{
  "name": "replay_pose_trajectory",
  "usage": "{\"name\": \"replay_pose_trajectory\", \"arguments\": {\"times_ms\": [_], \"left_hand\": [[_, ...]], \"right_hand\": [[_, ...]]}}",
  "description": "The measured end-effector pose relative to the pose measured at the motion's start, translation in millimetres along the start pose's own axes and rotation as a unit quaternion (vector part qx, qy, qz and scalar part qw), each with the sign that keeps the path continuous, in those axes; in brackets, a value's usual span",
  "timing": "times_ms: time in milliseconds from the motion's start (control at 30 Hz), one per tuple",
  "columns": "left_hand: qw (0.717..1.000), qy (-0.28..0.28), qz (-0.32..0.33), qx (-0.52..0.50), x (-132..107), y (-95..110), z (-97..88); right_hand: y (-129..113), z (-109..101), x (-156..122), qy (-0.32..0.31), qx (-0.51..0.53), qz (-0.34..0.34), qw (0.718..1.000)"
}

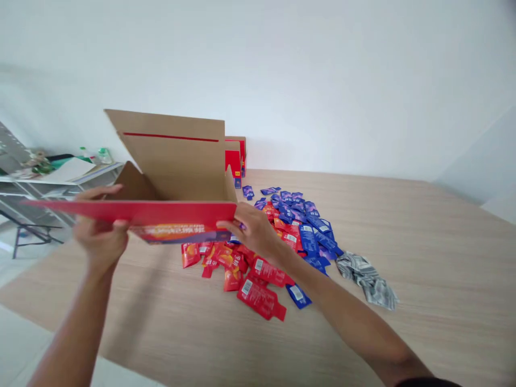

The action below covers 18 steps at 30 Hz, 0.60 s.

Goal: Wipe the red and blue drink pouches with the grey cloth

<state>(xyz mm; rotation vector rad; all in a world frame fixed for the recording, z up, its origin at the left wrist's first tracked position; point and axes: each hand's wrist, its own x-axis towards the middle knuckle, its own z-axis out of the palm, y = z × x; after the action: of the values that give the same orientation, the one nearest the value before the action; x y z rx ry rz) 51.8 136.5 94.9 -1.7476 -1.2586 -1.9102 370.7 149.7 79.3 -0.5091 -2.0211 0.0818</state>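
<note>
So both hands are on an open cardboard box, which looks to be held up over the left part of the table, just in front of a loose heap of red packets and blue packets. Left hand has its fingers clamped around the red panel that sticks out on that side, though it's a bit blurry, and the right hand is gripping the near right corner, a digit or so pressed on the printed front. My worry would be that left grip: it seems to be on a thin panel rather than the solid body, so if the board bends the box could tip or twist out of the fingers. If it dropped or swung right, I'd guess it'd shove the packets around and mix the two colours even more, since they already overlap. The tall back flap stands up with nothing holding it, so a quick tilt might flop it down over the opening. Can't see the box floor, so no clue whether it's properly folded; if it isn't, I reckon the bottom could give under weight
</note>
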Motion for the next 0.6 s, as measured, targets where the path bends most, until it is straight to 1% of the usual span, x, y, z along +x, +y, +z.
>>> {"name": "replay_pose_trajectory", "arguments": {"times_ms": [33,67,133,200,267,333,400,500,600], "left_hand": [[0.999,-0.012,0.037,-0.003,10.5,-16.5,26.2],[0.998,-0.035,0.051,-0.014,18.8,-32.7,51.8],[0.998,-0.056,0.025,-0.033,28.0,-63.9,98.4],[0.997,-0.064,0.002,-0.034,28.0,-92.7,136.4],[0.996,-0.079,-0.02,-0.022,22.9,-118.3,165.0],[0.995,-0.091,-0.036,-0.009,16.9,-139.4,185.0],[0.995,-0.092,-0.045,-0.004,11.6,-156.1,198.1],[0.996,-0.08,-0.049,-0.007,3.2,-174.6,208.6],[0.996,-0.068,-0.053,-0.011,-9.3,-189.3,213.8]], "right_hand": [[26.2,7.5,10.2,0.009,-0.015,0.014,1.0],[51.8,15.4,18.8,0.007,-0.032,0.032,0.999],[98.5,31.1,30.8,0.003,-0.058,0.086,0.995],[136.3,45.1,36.8,-0.003,-0.07,0.117,0.991],[165.6,56.8,39.0,-0.005,-0.075,0.128,0.989],[188.4,66.1,39.6,-0.003,-0.08,0.135,0.988],[206.3,73.6,39.8,0.001,-0.085,0.141,0.986],[225.2,83.1,37.7,0.004,-0.09,0.148,0.985],[235.0,93.5,29.8,0.003,-0.091,0.157,0.983]]}}
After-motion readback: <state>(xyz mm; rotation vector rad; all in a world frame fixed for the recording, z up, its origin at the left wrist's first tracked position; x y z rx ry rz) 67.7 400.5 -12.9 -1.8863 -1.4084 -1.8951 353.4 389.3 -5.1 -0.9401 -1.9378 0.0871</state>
